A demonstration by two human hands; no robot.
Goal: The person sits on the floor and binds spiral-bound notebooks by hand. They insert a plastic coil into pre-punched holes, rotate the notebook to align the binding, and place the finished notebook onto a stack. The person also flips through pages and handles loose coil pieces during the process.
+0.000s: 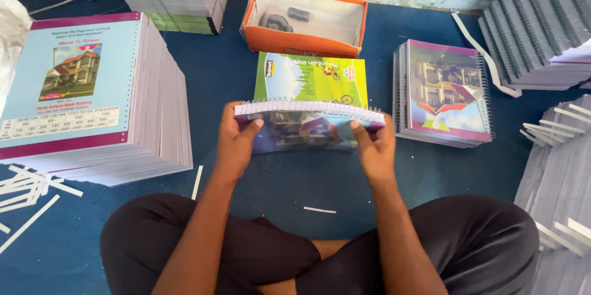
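I hold a spiral-bound notebook [306, 124] with a purple and blue picture cover in both hands, above the blue floor in front of my crossed legs. My left hand [237, 138] grips its left end, thumb on the cover. My right hand [373, 147] grips its right end the same way. The white page edges and the wire coil face up and away from me. Just beyond it a green-covered notebook [311, 76] lies flat on the floor.
A tall stack of covered notebooks [92, 98] stands at left, a short stack of spiral notebooks [444, 93] at right. An orange open box [305, 19] sits beyond the green notebook. Grey unbound stacks [542, 24] fill the right side. White paper strips [31, 190] lie scattered on the floor.
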